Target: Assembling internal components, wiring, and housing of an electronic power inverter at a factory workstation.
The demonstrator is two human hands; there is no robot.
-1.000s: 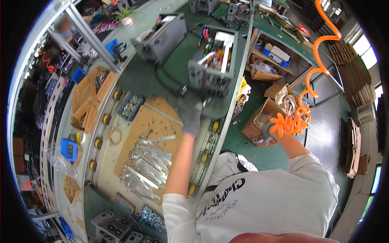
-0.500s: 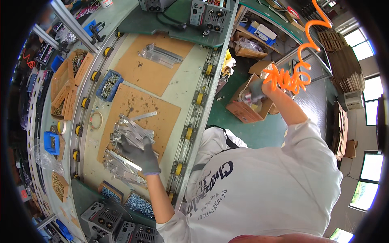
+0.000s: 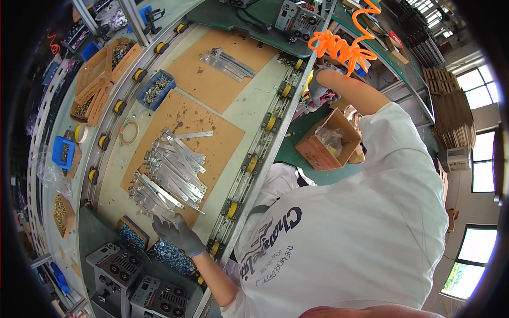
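Observation:
My left hand (image 3: 179, 236), in a grey glove, is at the near end of the bench with its fingers apart. Its fingertips reach the lower ends of a pile of flat metal strips (image 3: 175, 167) with holes, lying on a brown cardboard sheet (image 3: 225, 132). Beside that hand is a bin of bluish screws (image 3: 172, 255). Out to the right, my right hand (image 3: 319, 87), also gloved in grey, is beyond the bench edge by a bundle of multicoloured cloth (image 3: 324, 100). Its fingers are partly hidden, so a grip cannot be made out.
More clear-looking strips (image 3: 228, 64) lie on a farther cardboard sheet. A blue bin of hardware (image 3: 156, 90) and a tape roll (image 3: 129, 132) sit left of the pile. An open carton (image 3: 318, 146) stands on the floor. An orange coiled hose (image 3: 339, 46) hangs above my right hand.
My left hand has drawn back from the middle of the strip pile toward its near end. My right hand has moved from above the carton to the cloth by the bench edge. The view has shifted.

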